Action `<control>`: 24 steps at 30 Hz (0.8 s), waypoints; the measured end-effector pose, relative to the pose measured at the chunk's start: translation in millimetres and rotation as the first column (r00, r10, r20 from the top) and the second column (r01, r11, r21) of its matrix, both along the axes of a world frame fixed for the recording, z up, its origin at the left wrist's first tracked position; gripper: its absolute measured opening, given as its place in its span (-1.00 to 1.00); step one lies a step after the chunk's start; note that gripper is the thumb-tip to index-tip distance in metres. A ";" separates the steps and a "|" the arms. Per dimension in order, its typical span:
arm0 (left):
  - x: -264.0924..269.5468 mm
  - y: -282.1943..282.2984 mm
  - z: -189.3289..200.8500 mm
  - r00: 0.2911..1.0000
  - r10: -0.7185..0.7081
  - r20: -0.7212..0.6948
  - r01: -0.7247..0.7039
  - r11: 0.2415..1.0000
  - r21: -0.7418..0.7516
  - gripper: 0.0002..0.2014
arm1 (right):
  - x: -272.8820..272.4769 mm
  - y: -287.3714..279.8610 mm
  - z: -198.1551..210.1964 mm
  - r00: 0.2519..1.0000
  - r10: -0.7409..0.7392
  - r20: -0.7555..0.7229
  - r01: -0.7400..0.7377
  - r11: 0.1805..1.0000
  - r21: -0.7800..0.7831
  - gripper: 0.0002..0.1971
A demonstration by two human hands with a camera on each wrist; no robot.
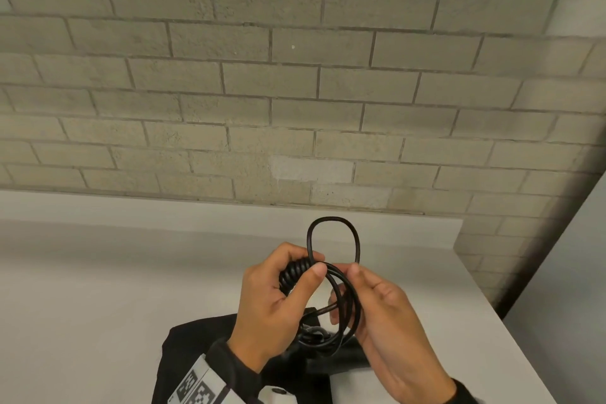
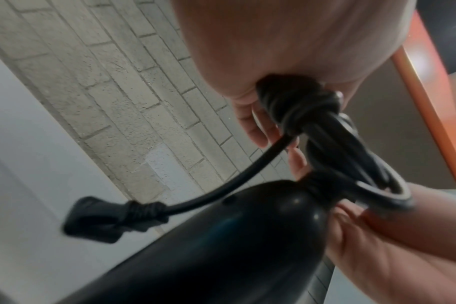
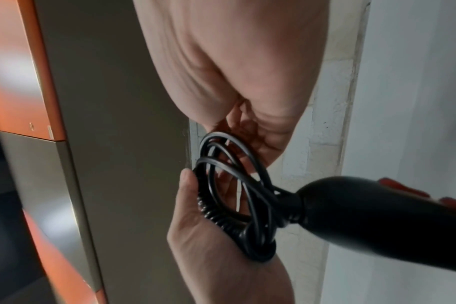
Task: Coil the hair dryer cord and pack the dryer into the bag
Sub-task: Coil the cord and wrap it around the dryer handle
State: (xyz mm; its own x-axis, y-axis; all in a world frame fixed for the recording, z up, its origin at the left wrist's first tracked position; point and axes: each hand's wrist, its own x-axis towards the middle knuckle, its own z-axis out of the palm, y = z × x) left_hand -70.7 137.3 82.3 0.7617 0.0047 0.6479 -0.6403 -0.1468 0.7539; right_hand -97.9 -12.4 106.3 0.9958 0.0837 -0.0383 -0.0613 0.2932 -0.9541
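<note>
The black hair dryer cord (image 1: 329, 219) is gathered in loops above the white table (image 1: 98, 272). My left hand (image 1: 313, 262) grips the tightly wound part of the bundle (image 2: 297, 102). My right hand (image 1: 347, 289) pinches the loose loops (image 3: 234, 181) just to the right. One loop stands up above both hands. The plug (image 2: 99, 222) dangles free on a short length of cord. The black dryer handle (image 3: 377, 216) hangs from the cord below the hands, and its body (image 1: 341, 361) shows just over the black bag (image 1: 196, 348), which lies flat on the table.
A pale brick wall (image 1: 295, 75) rises right behind the table. The table's right edge (image 1: 511, 331) runs diagonally, with a grey panel beyond it. An orange and grey cabinet (image 3: 27, 82) shows in the wrist views. A tagged wrist band (image 1: 200, 384) sits on my left sleeve.
</note>
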 end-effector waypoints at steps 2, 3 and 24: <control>0.1 -0.4 -1.0 1.000 0.021 0.000 -0.021 1.000 0.002 -0.74 | -2.1 1.2 0.3 1.000 0.020 -0.011 -0.019 0.999 0.040 -0.63; 0.1 -1.0 -1.3 1.000 0.028 -0.001 -0.028 1.000 0.002 -0.75 | -2.7 0.8 0.1 0.999 0.025 -0.022 -0.024 0.998 0.058 -0.59; 0.0 -7.8 1.2 0.995 0.099 -0.018 -0.098 0.994 0.051 -0.88 | -17.2 7.4 -27.1 0.940 0.068 0.334 0.079 0.910 -0.407 -0.32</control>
State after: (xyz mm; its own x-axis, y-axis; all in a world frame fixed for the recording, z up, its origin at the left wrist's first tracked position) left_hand -70.7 129.5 83.5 0.7722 0.0480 0.6336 -0.6055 -0.2465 0.7567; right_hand -115.1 -5.1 79.1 0.9555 0.1277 0.2658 0.2816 -0.1281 -0.9509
